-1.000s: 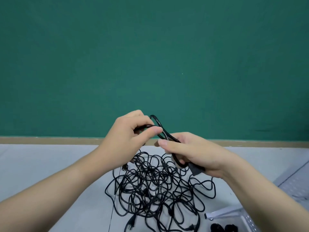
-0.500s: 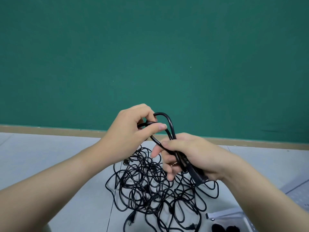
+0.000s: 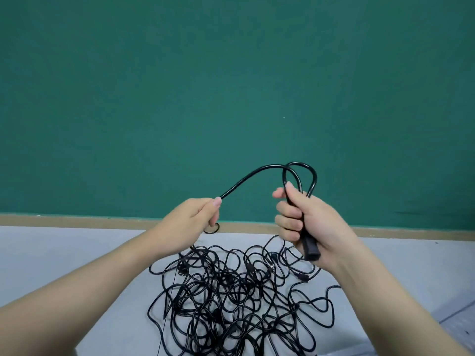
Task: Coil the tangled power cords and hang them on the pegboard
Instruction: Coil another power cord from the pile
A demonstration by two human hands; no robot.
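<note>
- The right hand [image 3: 305, 227] is raised in front of the green wall [image 3: 231, 86], thumb uppermost, its back towards the camera's right; the forearm runs down to the lower right corner.
- Its grip is closed round a black cord [image 3: 257, 173]: the fingers curl over gathered loops that stand up above the thumb, and the cord's black plug end [image 3: 311, 251] sticks out below the palm.
- The left hand [image 3: 191, 223] sits lower and to the left, well apart from the right, its forearm coming in from the lower left.
- Its grip is a pinch: thumb and curled fingers close on the same cord, which arches up from the thumb tip and over to the loops in the right hand.
- A small loop of cord shows just under the left fingers.
- The tangled pile of cords [image 3: 231, 299] lies on the pale grey surface [image 3: 64, 253] below and between both hands, strands rising from it towards the left hand.
</note>
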